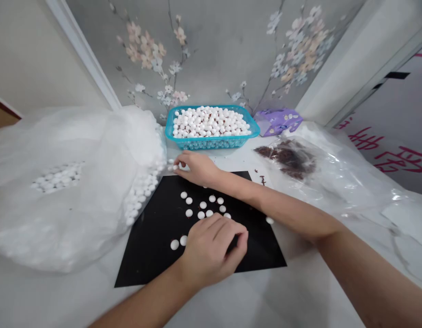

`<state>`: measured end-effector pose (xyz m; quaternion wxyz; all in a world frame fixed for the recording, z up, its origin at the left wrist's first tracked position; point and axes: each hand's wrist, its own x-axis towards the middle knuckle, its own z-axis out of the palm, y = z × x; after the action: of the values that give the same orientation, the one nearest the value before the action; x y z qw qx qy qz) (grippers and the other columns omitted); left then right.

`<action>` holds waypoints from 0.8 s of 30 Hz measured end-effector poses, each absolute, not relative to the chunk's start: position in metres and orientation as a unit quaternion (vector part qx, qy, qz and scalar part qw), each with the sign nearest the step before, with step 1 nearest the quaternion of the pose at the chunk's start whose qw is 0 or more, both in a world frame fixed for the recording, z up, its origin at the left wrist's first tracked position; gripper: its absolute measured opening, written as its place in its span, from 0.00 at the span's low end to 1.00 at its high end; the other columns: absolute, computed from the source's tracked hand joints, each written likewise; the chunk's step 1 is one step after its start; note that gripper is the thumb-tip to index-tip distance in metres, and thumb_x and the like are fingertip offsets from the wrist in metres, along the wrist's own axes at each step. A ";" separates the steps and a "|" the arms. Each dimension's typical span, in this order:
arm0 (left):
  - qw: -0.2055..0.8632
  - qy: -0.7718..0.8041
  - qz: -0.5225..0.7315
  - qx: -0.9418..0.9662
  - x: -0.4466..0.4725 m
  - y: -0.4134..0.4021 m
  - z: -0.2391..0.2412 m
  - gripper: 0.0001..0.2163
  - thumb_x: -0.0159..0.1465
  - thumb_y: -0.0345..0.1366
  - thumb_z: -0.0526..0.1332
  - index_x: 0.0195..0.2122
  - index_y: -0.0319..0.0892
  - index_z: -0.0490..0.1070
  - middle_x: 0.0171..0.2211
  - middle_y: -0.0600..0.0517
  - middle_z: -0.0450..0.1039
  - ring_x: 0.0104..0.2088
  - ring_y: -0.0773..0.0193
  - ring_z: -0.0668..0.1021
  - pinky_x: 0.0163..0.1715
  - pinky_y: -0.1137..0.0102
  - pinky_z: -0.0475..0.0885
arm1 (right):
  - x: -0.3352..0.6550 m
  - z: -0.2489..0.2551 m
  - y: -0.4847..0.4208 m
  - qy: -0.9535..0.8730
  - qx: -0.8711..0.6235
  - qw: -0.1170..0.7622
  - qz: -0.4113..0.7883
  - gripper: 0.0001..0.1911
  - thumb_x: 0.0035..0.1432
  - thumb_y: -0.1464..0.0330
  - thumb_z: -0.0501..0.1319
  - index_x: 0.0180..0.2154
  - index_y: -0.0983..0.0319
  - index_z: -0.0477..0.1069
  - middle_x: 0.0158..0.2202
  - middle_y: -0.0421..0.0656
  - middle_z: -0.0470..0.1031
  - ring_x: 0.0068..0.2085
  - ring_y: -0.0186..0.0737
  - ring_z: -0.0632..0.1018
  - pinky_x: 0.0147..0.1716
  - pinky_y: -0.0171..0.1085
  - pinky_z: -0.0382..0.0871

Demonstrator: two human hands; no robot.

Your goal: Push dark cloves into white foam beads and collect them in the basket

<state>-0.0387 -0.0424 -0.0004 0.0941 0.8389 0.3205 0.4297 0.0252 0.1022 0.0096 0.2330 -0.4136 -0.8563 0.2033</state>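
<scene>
My right hand (197, 168) reaches across to the far left corner of a black mat (142, 255). Its thumb and forefinger close around a small white ball (176, 167), with a couple more white balls right beside it on the table. Lower down, over the mat, my left hand (214, 246) is curled with thumb and fingertips together; whatever it may hold is hidden. Several white balls (203, 205) lie scattered on the mat between the hands, some showing tiny dark red bits at their edges. Two white balls (174, 244) rest just left of my left hand.
A big translucent bag (95, 228) of white balls fills the left side. Behind the mat stands a blue basket (169, 130) heaped with white balls. To the right are a purple packet (281, 120) and a clear bag (337, 175) holding dark reddish-brown pieces (293, 159).
</scene>
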 end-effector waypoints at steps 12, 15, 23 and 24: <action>0.074 0.413 0.419 0.806 -0.041 -0.043 -0.006 0.11 0.57 0.28 0.61 0.41 0.41 0.66 0.19 0.60 0.62 0.19 0.73 0.67 0.20 0.77 0.62 | 0.127 0.024 -0.027 -0.599 -0.397 0.324 0.615 0.11 0.57 0.61 0.58 0.32 0.62 0.72 0.31 0.42 0.71 0.33 0.34 0.73 0.34 0.35 0.67; 0.066 0.374 0.402 0.833 -0.042 -0.040 -0.006 0.10 0.57 0.28 0.62 0.40 0.41 0.67 0.22 0.57 0.68 0.22 0.71 0.71 0.24 0.76 0.66 | 0.132 0.021 -0.032 -0.594 -0.404 0.328 0.613 0.12 0.58 0.62 0.57 0.30 0.62 0.72 0.30 0.41 0.70 0.33 0.32 0.72 0.34 0.33 0.67; 0.130 0.314 0.423 0.840 -0.043 -0.050 -0.005 0.13 0.57 0.25 0.62 0.43 0.41 0.67 0.34 0.51 0.70 0.32 0.69 0.74 0.31 0.75 0.71 | 0.185 0.027 -0.008 -0.704 -0.539 0.314 0.339 0.10 0.56 0.63 0.58 0.38 0.61 0.73 0.32 0.42 0.73 0.25 0.30 0.69 0.23 0.31 0.63; 0.165 0.293 0.409 0.848 -0.042 -0.053 -0.003 0.13 0.57 0.25 0.61 0.44 0.40 0.67 0.34 0.50 0.71 0.32 0.69 0.74 0.32 0.75 0.71 | 0.195 0.025 -0.005 -0.716 -0.554 0.313 0.287 0.10 0.56 0.64 0.58 0.38 0.61 0.72 0.31 0.42 0.72 0.23 0.29 0.67 0.22 0.32 0.62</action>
<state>-0.0419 -0.0528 -0.0032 0.1650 0.8482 0.2930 0.4092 0.1948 -0.0054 0.0255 0.3133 -0.5538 -0.7161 0.2868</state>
